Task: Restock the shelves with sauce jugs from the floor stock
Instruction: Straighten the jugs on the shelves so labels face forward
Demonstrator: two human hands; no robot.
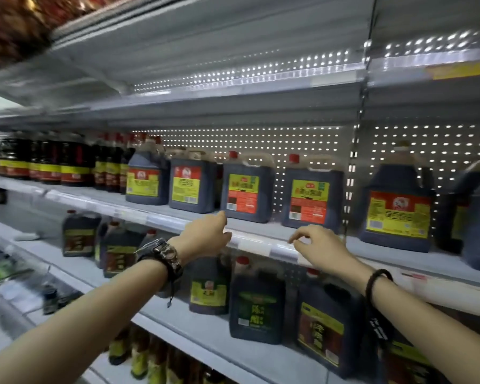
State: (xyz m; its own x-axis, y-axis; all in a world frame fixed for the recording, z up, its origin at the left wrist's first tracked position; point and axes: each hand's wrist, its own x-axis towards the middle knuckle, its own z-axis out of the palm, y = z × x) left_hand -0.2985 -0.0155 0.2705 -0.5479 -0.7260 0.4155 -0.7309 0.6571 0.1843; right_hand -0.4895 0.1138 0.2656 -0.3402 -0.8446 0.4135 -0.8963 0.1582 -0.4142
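Neither hand has hold of anything. The left hand point(205, 236) reaches forward with loosely curled fingers, its fingertips up at the front edge of the middle shelf point(161, 214), just below the bottom left corner of a red-capped sauce jug point(247, 189); whether a fingertip touches the jug cannot be told. The right hand point(320, 246) hangs palm down with relaxed, bent fingers over the price rail point(261, 243) at the shelf's front edge, in front of a second red-capped jug point(311, 198) that bears the same yellow and red label.

These two jugs stand upright side by side on the middle shelf, set back from its edge, against the perforated back panel point(261, 139). To their left stand two more dark jugs point(190, 184) with red and yellow labels, and further left a row of dark bottles point(53, 162), blurred. To the right, past the upright post, stands a larger jug point(396, 206).

On the lower shelf point(194, 328), under the arms, more dark jugs stand upright, among them a green-labelled jug point(257, 303) with a red cap. A wristwatch point(165, 253) sits on the left wrist and a black bracelet point(377, 284) on the right.
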